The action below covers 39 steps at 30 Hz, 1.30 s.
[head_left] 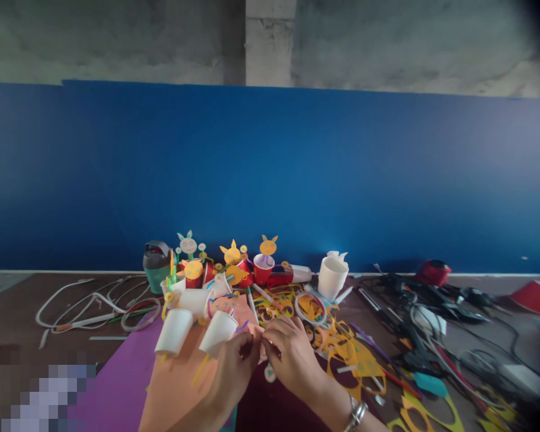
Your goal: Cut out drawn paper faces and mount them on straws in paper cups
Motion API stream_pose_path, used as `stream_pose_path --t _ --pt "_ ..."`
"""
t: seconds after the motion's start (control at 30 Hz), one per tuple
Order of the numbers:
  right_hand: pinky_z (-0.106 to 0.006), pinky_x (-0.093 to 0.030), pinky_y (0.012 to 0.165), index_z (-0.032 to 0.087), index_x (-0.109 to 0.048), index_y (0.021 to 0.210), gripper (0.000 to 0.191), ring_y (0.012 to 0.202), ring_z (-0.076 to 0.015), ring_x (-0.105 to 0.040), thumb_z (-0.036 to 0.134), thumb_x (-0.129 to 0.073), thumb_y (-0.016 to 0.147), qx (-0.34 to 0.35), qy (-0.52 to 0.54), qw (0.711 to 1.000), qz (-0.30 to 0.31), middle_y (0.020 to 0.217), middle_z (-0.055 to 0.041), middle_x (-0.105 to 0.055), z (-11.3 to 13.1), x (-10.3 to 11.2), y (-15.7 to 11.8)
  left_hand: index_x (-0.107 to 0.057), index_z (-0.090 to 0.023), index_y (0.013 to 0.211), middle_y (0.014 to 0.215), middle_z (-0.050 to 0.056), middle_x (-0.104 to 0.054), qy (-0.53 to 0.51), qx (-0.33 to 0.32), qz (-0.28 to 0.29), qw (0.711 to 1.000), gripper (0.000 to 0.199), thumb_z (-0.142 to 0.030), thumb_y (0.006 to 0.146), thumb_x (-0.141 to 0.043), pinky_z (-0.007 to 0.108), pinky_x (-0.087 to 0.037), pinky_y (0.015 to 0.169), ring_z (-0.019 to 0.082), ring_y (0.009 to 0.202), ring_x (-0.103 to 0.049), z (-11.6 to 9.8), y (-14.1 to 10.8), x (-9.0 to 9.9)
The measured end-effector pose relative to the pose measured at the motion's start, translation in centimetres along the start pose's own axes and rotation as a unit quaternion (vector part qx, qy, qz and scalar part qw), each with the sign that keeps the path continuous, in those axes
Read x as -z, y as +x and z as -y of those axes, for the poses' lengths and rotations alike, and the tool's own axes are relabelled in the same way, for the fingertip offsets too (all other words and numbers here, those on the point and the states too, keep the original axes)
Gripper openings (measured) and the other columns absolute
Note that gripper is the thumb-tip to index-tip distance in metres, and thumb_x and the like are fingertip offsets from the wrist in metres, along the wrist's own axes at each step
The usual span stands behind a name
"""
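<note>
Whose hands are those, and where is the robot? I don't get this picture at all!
There isn't a robot here. These are a person's own bare hands: the left hand and the right hand, which has a shiny bracelet on its wrist. There is just one picture, from a camera worn on the person's head, looking forward and down.

On the table are white cups, like this one, a red cup with an orange animal face sticking up above it, a purple sheet and lots of cut yellow-orange scraps. A blue panel stands behind.

The fingertips of both hands are close together. Whatever they may be pinching is too small to tell.
</note>
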State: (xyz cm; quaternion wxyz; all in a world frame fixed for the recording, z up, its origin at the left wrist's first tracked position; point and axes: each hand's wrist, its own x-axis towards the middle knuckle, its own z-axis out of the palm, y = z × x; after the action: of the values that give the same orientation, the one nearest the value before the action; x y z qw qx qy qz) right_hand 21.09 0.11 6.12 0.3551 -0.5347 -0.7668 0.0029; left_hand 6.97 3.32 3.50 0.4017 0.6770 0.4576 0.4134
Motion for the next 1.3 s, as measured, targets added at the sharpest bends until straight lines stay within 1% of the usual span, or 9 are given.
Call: stream_pose_path --t 0.17,0.3,0.4,0.5,0.63,0.77,0.9,1.07,1.3 --pt "-0.03 -0.036 0.077 0.021 -0.06 0.069 0.016 0.079 -0.017 -0.056 0.012 -0.057 0.082 0.012 -0.008 1.0 -0.011 0.075 -0.0005 -0.065 -0.2 0.0 0.1 -0.053 -0.017 0.053 0.051 -0.002 -0.045 -0.036 0.02 0.009 0.999 0.048 -0.057 0.08 -0.052 0.023 -0.024 0.048 0.012 0.051 -0.04 0.6 0.0 -0.2" --pt "-0.032 -0.036 0.082 0.021 -0.061 0.075 0.014 0.082 -0.0175 -0.056 0.008 -0.056 0.08 -0.014 0.006 0.999 -0.04 0.08 -0.0008 -0.065 -0.3 0.4 0.3 -0.054 -0.017 0.055 0.051 -0.003 -0.046 -0.079 0.031 0.019 0.996 0.046 -0.058 0.076 -0.055 0.022 -0.027 0.049 0.012 0.051 -0.041 0.9 0.1 -0.2" --pt "-0.033 -0.035 0.084 0.022 -0.062 0.077 0.014 0.084 -0.0179 -0.056 0.01 -0.056 0.081 -0.007 0.025 0.999 -0.025 0.083 -0.0005 -0.066 -0.4 0.7 0.4 -0.052 -0.018 0.053 0.049 -0.003 -0.045 -0.112 0.051 0.029 0.992 0.047 -0.06 0.072 -0.058 0.022 -0.029 0.048 0.012 0.049 -0.042 0.5 0.2 -0.1" --pt "-0.033 -0.035 0.082 0.022 -0.062 0.076 0.014 0.084 -0.0182 -0.056 0.011 -0.057 0.082 0.025 0.011 1.0 -0.007 0.081 -0.0009 -0.066 -0.5 0.5 0.2 -0.05 -0.018 0.051 0.046 -0.003 -0.045 -0.099 0.066 0.021 0.993 0.049 -0.061 0.075 -0.055 0.022 -0.028 0.047 0.011 0.047 -0.042 -0.1 0.3 -0.1" --pt "-0.033 -0.034 0.08 0.02 -0.06 0.074 0.013 0.079 -0.0177 -0.055 0.011 -0.055 0.083 0.052 -0.033 0.998 -0.005 0.077 -0.0015 -0.064 -0.7 -0.4 -0.2 -0.05 -0.018 0.051 0.049 -0.001 -0.048 -0.084 0.054 0.032 0.995 0.049 -0.059 0.078 -0.052 0.023 -0.027 0.048 0.012 0.048 -0.043 -0.2 0.2 -0.2" --pt "-0.032 -0.033 0.08 0.019 -0.056 0.072 0.013 0.075 -0.0163 -0.054 0.011 -0.053 0.083 0.056 -0.064 0.996 -0.01 0.072 -0.0007 -0.062 -0.8 -0.9 -0.4 -0.048 -0.017 0.049 0.047 -0.002 -0.043 -0.057 0.047 0.029 0.997 0.049 -0.058 0.076 -0.055 0.023 -0.024 0.047 0.011 0.047 -0.039 0.0 0.2 -0.3" --pt "-0.032 -0.032 0.079 0.019 -0.055 0.07 0.013 0.074 -0.0158 -0.053 0.012 -0.056 0.081 0.063 -0.077 0.995 -0.001 0.071 -0.0002 -0.061 -0.8 -1.0 -0.4 -0.051 -0.016 0.05 0.048 -0.001 -0.047 -0.035 0.044 0.031 0.998 0.051 -0.058 0.08 -0.049 0.023 -0.025 0.047 0.011 0.047 -0.042 0.3 0.2 -0.4" --pt "-0.032 -0.03 0.077 0.018 -0.054 0.068 0.014 0.072 -0.0156 -0.052 0.013 -0.055 0.082 0.081 -0.094 0.992 -0.032 0.068 -0.0007 -0.06 -1.1 -1.4 -0.5 -0.048 -0.016 0.049 0.047 -0.003 -0.041 -0.003 0.037 0.016 0.999 0.051 -0.057 0.08 -0.05 0.022 -0.022 0.046 0.01 0.048 -0.037 0.9 0.3 -0.5" --pt "-0.032 -0.03 0.079 0.019 -0.056 0.071 0.013 0.072 -0.0142 -0.052 0.014 -0.056 0.083 0.072 -0.069 0.995 -0.012 0.069 0.0008 -0.061 -1.3 -1.4 -0.5 -0.05 -0.015 0.053 0.05 -0.003 -0.044 -0.029 0.029 0.046 0.998 0.049 -0.054 0.084 -0.047 0.022 -0.024 0.048 0.01 0.05 -0.04 0.8 0.2 -0.3"
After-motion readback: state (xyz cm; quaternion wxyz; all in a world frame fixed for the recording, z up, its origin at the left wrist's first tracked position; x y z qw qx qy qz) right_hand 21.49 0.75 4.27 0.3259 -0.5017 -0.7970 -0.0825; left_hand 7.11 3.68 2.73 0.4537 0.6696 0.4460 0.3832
